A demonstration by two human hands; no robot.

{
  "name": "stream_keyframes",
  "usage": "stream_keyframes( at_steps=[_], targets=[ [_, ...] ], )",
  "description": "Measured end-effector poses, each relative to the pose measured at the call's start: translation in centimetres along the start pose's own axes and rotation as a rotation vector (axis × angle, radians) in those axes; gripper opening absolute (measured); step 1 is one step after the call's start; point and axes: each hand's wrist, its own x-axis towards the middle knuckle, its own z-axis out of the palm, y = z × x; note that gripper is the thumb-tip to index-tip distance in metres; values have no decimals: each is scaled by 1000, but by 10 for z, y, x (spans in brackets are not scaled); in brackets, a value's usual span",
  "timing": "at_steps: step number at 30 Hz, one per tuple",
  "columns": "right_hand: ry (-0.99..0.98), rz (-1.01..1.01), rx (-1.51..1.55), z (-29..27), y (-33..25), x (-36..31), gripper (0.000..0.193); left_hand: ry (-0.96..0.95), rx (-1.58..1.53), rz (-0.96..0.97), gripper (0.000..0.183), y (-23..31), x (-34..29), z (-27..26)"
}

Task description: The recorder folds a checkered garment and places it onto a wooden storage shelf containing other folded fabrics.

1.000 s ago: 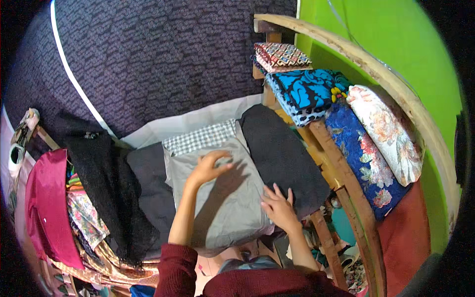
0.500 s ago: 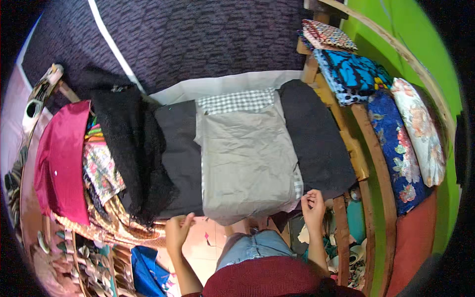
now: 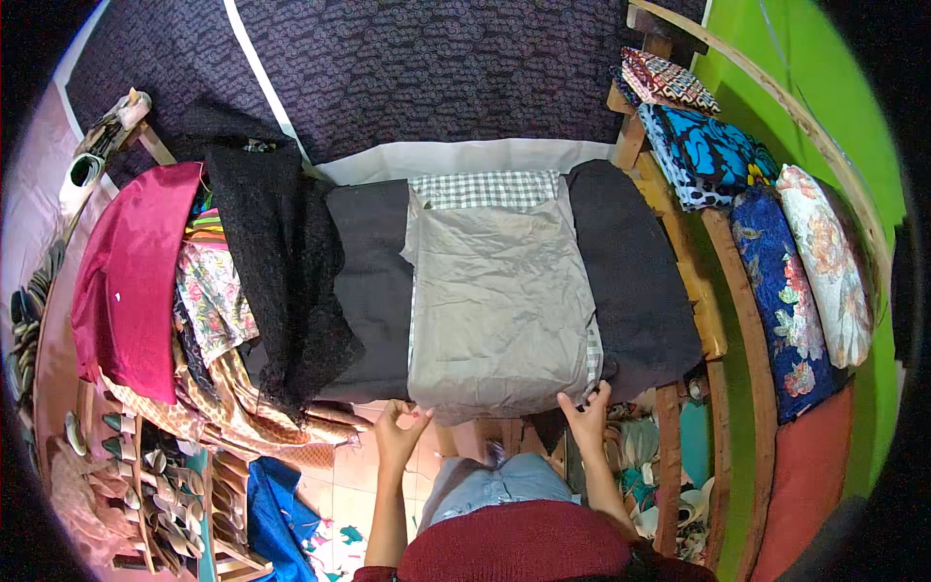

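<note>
A wrinkled grey-beige cloth (image 3: pixel 499 301) lies spread over the middle of a black cloth (image 3: pixel 635 272). Grey-and-white checked fabric (image 3: pixel 490 189) shows above its far edge and along its sides. By the cloth's near left corner is my left hand (image 3: pixel 398 434), thumb and fingers curved with a gap between them. My right hand (image 3: pixel 587 419) is at the near right corner, its thumb and forefinger spread apart. Neither hand visibly grips fabric, though contact with the cloth's edge is hard to judge.
Black lacy fabric (image 3: pixel 281 262) and a crimson cloth (image 3: pixel 136 281) hang at the left. Folded patterned fabrics (image 3: pixel 708 150) rest on wooden rails (image 3: pixel 747 310) at the right. Shoes (image 3: pixel 165 500) fill a low rack at lower left, beside a blue cloth (image 3: pixel 276 514).
My left hand has moved right to the cloth's near left corner. My right hand has shifted slightly left and its fingers have spread. The whole view has shifted a little.
</note>
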Motion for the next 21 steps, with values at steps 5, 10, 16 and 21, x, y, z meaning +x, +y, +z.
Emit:
stream_keyframes(
  at_steps=[5,10,16,21],
  targets=[
    [-283,166,-63,-7,-2,5,26,36,-439,-67,28,-11,-14,31],
    [-466,238,57,-25,-37,10,29,-277,-286,-145,32,-2,-8,16],
    [-483,143,194,-38,-26,0,36,-530,-347,-109,23,19,-11,-6],
    [-517,380,225,-50,-54,-13,36,-587,-415,-163,29,22,-18,-27]
  ],
)
